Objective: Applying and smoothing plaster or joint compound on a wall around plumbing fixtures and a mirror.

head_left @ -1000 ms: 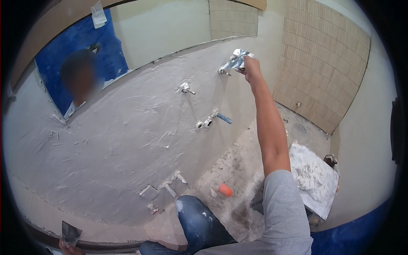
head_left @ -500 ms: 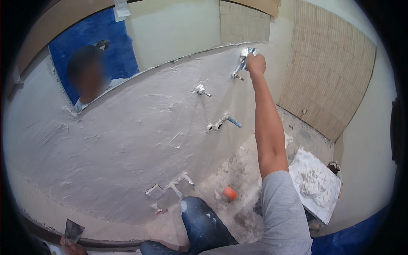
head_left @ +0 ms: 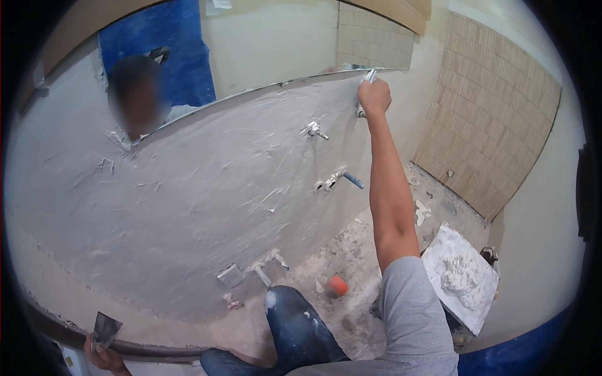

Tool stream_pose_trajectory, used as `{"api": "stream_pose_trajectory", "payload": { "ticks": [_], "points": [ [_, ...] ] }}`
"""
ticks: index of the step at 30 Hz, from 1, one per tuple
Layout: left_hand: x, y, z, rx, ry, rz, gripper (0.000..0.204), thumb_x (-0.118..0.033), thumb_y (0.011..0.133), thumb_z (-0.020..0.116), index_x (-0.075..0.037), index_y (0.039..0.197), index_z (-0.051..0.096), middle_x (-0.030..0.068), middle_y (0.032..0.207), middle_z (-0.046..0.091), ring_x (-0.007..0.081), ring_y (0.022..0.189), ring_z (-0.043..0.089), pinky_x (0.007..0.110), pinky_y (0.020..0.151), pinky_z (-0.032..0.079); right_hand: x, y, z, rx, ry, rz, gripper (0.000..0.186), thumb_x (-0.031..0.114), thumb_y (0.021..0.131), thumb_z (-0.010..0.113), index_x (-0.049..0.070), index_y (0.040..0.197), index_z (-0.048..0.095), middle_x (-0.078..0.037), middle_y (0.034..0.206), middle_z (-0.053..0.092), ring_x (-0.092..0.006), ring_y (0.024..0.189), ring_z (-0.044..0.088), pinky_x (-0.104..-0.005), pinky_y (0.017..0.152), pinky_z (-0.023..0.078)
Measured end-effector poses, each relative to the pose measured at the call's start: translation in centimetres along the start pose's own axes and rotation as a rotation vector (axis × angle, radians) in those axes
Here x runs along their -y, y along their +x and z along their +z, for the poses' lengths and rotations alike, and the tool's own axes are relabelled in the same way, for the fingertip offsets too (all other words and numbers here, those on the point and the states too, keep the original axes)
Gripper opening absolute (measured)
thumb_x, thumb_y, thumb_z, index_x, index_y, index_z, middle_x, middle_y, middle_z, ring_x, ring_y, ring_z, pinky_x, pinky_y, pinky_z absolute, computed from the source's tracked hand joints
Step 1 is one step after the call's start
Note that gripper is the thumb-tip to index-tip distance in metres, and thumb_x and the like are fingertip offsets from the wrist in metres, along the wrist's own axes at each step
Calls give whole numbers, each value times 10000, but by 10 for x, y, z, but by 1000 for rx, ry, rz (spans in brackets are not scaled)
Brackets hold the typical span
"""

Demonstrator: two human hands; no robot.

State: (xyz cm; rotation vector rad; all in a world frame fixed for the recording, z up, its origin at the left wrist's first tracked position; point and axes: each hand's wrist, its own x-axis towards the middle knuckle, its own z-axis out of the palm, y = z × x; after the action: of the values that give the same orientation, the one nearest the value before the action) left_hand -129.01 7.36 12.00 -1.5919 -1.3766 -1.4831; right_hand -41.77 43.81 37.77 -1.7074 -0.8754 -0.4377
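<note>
My right hand [head_left: 374,95] reaches far up the grey plastered wall [head_left: 188,207], closed around a metal putty knife [head_left: 372,75]. Its blade is mostly hidden by my fist and meets the lower edge of the mirror [head_left: 269,44]. Just below that hand a pipe fitting [head_left: 360,113] sticks out of the wall. At the lower left, my left hand [head_left: 103,357] grips a second putty knife [head_left: 106,329] by its lower end, with the dark, flat blade pointing up. This blade is apart from the plaster.
More pipe stubs [head_left: 316,130] and a blue pipe [head_left: 353,180] project from the wall. A white board [head_left: 483,301] bears a heap of wet plaster [head_left: 467,276] at the right. An orange cup-like piece [head_left: 338,286] lies on the littered floor. Ribbed beige tiles [head_left: 489,106] cover the far right wall.
The putty knife in my right hand has turned, so less of its blade shows, and that hand is close against the mirror's edge. My left hand has risen slightly. The whole view has shifted a little.
</note>
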Motion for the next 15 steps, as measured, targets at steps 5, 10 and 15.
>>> {"api": "stream_pose_trajectory", "payload": {
  "ticks": [5,10,15],
  "points": [
    [4,-3,-8,12,64,-19,487,-368,1045,492,87,1172,611,220,1096,654,314,983,638,423,898,506,11,-3,-8,72,1,-10,374,253,821,574,-29,995,747,-289,1096,706,-452,1058,674,-499,956,516],
    [0,-2,-7,24,37,-20,477,-362,1052,488,83,1171,611,225,1106,657,321,990,641,431,908,507,-8,12,-13,2,187,108,379,241,809,580,-68,970,729,-315,1077,706,-453,1043,683,-490,951,518],
    [13,-9,-4,12,59,11,460,-343,1056,486,82,1183,607,233,1120,663,331,1009,644,441,919,510,-38,44,4,28,435,215,402,238,798,585,-98,982,707,-313,1043,711,-435,1016,698,-477,939,523]
  ]
}}
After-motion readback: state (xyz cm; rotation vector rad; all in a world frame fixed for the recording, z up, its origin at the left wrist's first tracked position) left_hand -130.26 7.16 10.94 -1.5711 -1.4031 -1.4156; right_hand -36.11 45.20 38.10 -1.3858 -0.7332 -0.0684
